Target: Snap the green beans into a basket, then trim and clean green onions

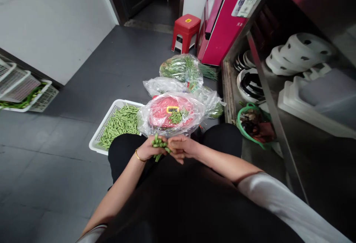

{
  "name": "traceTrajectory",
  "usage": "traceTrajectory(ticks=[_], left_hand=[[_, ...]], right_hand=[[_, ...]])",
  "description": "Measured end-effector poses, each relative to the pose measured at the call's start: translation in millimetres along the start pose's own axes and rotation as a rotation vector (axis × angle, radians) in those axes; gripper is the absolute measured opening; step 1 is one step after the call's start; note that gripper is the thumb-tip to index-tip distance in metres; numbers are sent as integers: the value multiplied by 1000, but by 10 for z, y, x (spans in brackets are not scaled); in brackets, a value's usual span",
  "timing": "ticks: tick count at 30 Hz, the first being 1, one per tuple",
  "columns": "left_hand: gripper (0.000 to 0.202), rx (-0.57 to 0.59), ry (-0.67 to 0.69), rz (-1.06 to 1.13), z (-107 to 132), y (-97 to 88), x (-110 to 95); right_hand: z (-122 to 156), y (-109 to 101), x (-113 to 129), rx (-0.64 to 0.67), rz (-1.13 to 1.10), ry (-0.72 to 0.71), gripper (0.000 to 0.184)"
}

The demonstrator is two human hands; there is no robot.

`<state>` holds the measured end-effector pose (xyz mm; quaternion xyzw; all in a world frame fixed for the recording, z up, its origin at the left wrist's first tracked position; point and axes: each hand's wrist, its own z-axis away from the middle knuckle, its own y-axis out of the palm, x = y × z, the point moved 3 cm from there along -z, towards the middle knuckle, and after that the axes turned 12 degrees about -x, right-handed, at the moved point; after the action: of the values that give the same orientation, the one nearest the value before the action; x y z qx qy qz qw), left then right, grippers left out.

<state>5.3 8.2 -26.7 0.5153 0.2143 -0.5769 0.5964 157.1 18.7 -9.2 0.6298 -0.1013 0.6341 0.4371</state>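
Note:
My left hand [150,149] is closed round a small bunch of green bean pieces [159,145], held over my lap. My right hand [182,147] is closed too, its fingers pinching at the same bunch from the right. Just beyond both hands stands a red stool [161,111] wrapped in a clear plastic bag, with a small heap of green trimmings [176,116] on top. To the left, on the floor, a white slotted basket [104,126] holds several cut bean pieces [121,122].
Plastic bags of long green beans [180,69] lie on the floor behind the stool. A second red stool [185,32] stands by a pink cabinet [222,24]. A steel shelf with bowls [249,83] and a green basket [251,124] is on the right. White baskets [25,93] sit far left.

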Motion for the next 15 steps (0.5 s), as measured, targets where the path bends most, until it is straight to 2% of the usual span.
traceTrajectory(ticks=[1,3,4,6,8,9,11,13,15], left_hand=[[26,0,-4,64,-20,-26,15],[25,-65,13,252,-77,-101,21],[26,-118,24,346,-106,-150,16],[29,-224,4,462,-159,-262,-1],[32,-318,-67,472,-203,-413,-43],[32,-364,-96,459,-226,-515,-82],[31,-467,-116,428,-283,-794,-205],[31,-606,-66,386,-345,-1184,-373],[31,-760,-11,278,-383,-1649,-540]], right_hand=[[-15,-43,-11,37,24,31,46],[-136,-259,16,13,319,100,42],[-236,-417,50,-49,586,144,37],[-473,-762,177,-253,1178,210,25],[-704,-993,300,-356,1523,210,36],[-802,-1057,328,-344,1580,192,42],[-931,-1119,331,-293,1579,150,39],[-961,-1163,308,-323,1586,124,30],[-912,-1215,279,-370,1540,64,26]])
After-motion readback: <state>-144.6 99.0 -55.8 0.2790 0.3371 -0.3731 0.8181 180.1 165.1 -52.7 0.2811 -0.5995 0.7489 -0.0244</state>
